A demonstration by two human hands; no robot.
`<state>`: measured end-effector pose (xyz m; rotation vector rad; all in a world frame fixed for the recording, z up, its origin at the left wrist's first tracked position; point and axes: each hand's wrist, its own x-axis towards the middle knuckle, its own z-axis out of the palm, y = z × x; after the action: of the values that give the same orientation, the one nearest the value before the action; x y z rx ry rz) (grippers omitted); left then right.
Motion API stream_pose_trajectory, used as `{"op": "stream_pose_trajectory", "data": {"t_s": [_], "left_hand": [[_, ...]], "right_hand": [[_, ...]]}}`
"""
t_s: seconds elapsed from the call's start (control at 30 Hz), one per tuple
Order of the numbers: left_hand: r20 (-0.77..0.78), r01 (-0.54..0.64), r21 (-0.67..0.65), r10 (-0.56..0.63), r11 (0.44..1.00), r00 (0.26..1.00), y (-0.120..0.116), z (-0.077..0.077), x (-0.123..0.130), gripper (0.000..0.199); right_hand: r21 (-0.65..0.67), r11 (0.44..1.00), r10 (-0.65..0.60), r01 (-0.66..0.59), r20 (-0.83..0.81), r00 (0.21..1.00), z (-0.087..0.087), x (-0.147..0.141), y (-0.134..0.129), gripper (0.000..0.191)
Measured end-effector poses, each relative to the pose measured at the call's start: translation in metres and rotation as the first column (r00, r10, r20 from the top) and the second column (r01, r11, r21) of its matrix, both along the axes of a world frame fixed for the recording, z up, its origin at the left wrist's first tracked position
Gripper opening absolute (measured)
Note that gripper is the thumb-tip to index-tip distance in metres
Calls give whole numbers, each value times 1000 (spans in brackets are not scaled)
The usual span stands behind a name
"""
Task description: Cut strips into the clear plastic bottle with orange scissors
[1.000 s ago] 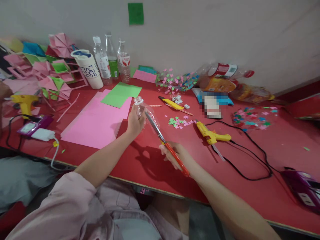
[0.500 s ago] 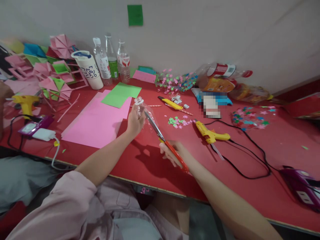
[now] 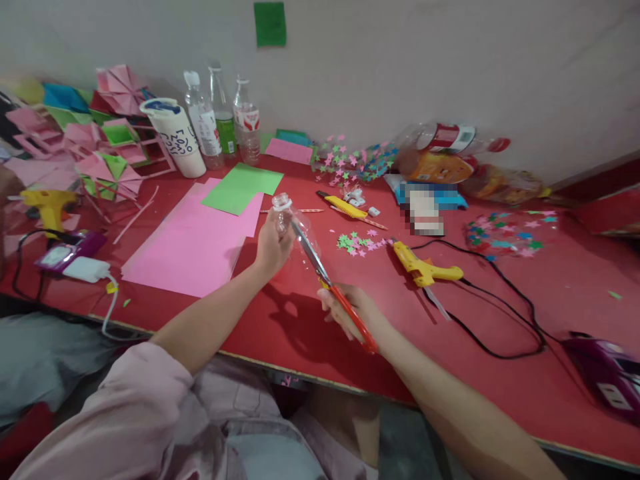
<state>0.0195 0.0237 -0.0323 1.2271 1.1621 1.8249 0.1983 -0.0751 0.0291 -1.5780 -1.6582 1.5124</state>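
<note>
My left hand [image 3: 274, 243] is closed around the neck end of a clear plastic bottle top [image 3: 283, 203], held above the red table. In my right hand [image 3: 350, 310] are scissors with red handles [image 3: 353, 317], their long metal blades pointing up and away to the left. The blades lie against the clear plastic beside my left fingers; whether they cut into it I cannot tell. Under my left forearm and behind it lie pink sheets [image 3: 185, 247], with a green sheet [image 3: 243, 188] on top. Small green and pink paper stars [image 3: 357, 243] are scattered beyond the scissors.
A yellow glue gun [image 3: 425, 267] with a black cord lies at right. A yellow cutter [image 3: 345, 206] rests behind the stars. Upright bottles [image 3: 247, 127] and a white tumbler [image 3: 177, 140] stand by the wall. Another glue gun [image 3: 50, 207] and a purple power strip [image 3: 70, 250] are at left.
Hands, bottle piece and scissors hold nearly the same place. The bottle piece has turned slightly in my left hand, and the view has shifted a little.
</note>
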Motion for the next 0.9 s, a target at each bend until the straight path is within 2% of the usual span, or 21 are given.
{"op": "stream_pose_trajectory", "data": {"t_s": [0.23, 0.4, 0.57, 0.77, 0.9], "left_hand": [[-53, -22, 3, 22, 1000, 998, 2, -3, -1, 16], [-114, -63, -7, 62, 998, 991, 1, 1, -5, 17], [-214, -80, -42, 69, 996, 974, 0, -6, -8, 27], [-243, -84, -84, 61, 993, 968, -1, -6, -8, 32], [-294, -79, -88, 50, 993, 954, -3, 2, -9, 21]], "right_hand": [[-26, 1000, -13, 13, 15, 1000, 3, -1, 0, 44], [-43, 997, 56, -57, -19, 998, -12, 3, 8, 52], [9, 998, 55, -54, -37, 998, -31, 8, 15, 55], [9, 999, 35, -35, -58, 998, -32, 8, 13, 57], [6, 1000, -11, 12, -39, 999, -34, 6, 10, 56]]}}
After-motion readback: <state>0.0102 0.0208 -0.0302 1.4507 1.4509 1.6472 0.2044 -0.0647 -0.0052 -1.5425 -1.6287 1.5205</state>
